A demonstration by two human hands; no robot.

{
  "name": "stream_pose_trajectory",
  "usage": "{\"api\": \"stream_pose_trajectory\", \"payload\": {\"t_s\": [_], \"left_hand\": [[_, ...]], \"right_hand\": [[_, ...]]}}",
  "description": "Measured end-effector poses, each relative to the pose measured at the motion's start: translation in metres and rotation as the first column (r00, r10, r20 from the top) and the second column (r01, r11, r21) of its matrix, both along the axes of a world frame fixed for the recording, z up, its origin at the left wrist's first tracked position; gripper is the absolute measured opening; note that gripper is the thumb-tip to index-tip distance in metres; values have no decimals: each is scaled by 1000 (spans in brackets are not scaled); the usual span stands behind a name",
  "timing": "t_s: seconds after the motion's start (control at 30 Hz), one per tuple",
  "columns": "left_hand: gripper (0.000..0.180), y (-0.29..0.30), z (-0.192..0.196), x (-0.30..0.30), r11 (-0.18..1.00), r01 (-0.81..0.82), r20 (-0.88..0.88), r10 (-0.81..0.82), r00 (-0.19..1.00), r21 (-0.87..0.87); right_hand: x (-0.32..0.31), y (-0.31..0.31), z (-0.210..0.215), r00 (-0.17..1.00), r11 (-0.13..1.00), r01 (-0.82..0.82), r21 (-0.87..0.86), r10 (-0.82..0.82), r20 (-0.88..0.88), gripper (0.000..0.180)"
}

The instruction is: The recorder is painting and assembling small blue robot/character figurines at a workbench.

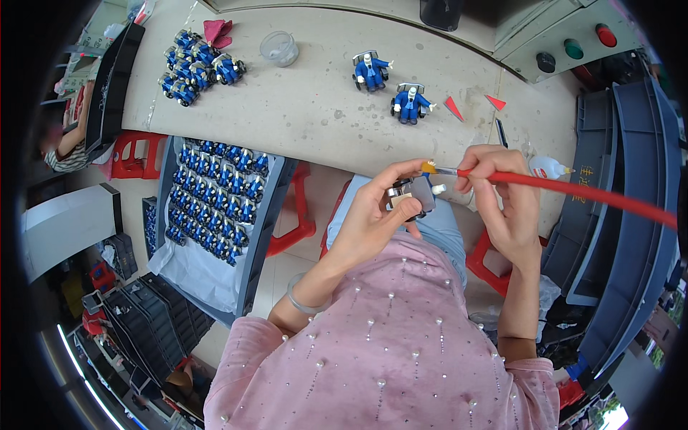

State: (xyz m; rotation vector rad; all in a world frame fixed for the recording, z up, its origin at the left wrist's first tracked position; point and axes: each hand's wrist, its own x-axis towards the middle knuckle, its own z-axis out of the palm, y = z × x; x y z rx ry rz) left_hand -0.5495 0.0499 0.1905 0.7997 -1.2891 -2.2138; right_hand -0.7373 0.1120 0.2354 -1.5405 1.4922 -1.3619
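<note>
My left hand (pixel 374 221) is closed around a small toy figurine (pixel 423 195), turned so that its grey back part shows. Between the fingers of my right hand (pixel 507 204) is a thin paintbrush (pixel 573 188) with a long red handle. Its metal neck points left, and the yellowish tip is at the figurine's top edge by my left fingertips; whether it touches cannot be made out. Two blue-suited figurines, one farther left (pixel 371 73) and one nearer (pixel 411 105), stand on the worktable (pixel 315 107) beyond my hands.
At the table's far left is a cluster of figurines (pixel 193 68), beside a red cloth (pixel 217 33) and a clear cup (pixel 279 49). A grey crate (pixel 266 236) at left holds rows of figurines. Rightward are a white bottle (pixel 546 168), red scraps (pixel 454 109) and grey crates (pixel 634 165).
</note>
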Motion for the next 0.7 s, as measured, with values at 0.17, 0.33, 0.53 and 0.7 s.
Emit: {"api": "stream_pose_trajectory", "payload": {"t_s": [0.17,0.33,0.53,0.7], "left_hand": [[49,1,-3,2,1000,1,-20,0,1000,24],[50,-2,-3,5,999,6,-92,-2,996,52],[55,-4,-5,6,996,38,-137,-26,990,85],[59,-7,-15,5,940,175,-313,-79,946,292]], "right_hand": [[-24,0,-2,883,923,231,309,-66,-464,14],[-29,-7,-24,745,778,407,478,20,-667,18],[-21,-12,-22,695,877,467,110,-288,-658,28],[-4,-10,-14,997,985,-68,158,62,42,26]]}}
